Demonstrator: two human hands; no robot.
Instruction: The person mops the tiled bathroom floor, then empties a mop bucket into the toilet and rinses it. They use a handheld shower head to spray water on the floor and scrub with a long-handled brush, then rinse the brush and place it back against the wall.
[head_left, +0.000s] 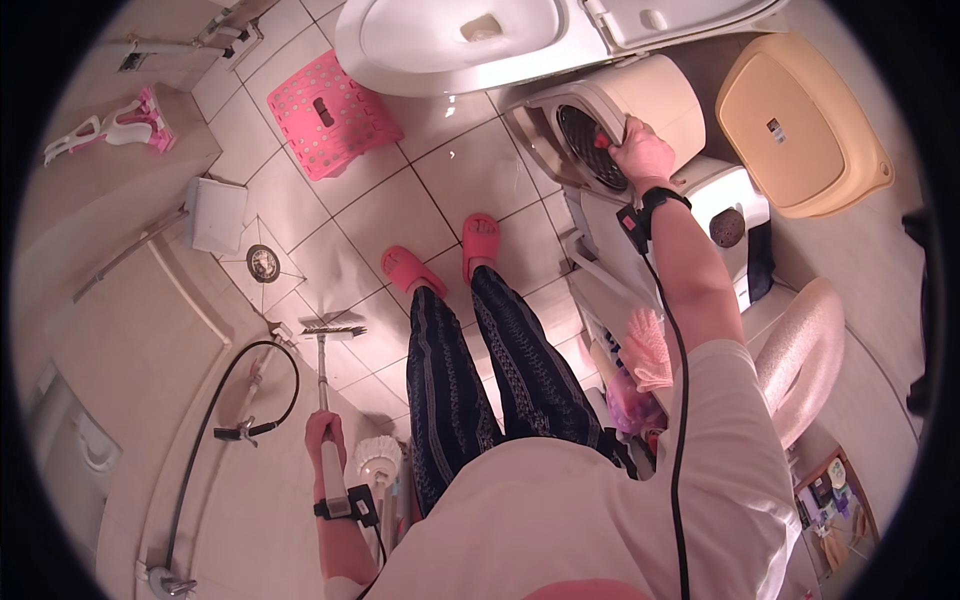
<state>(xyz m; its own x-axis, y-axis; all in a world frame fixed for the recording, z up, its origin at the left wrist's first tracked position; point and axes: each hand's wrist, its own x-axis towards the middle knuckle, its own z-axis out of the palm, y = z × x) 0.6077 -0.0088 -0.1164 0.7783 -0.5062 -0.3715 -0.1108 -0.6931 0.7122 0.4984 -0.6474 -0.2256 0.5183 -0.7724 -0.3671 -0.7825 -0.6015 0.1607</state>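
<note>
My left hand (325, 439) is closed around the handle of a floor brush (334, 331), whose bristle head stands low near the tiled wall at the left. Beside that hand, a round white brush or mop head (378, 459) stands on its handle. My right hand (643, 154) grips the rim of a cream, rounded bin-like appliance (664, 94). That appliance lies with its dark, ridged round opening (592, 146) facing left. Something small and red shows by my right fingertips. Black bands with small boxes and cables sit on both wrists.
A toilet (465, 45) stands ahead, a pink step stool (326, 112) left of it. The floor drain (263, 264) and a black hose (196, 442) are at left. An orange-yellow basin (787, 124) leans at right, above a pink mesh glove (646, 352) and a shelf (836, 502).
</note>
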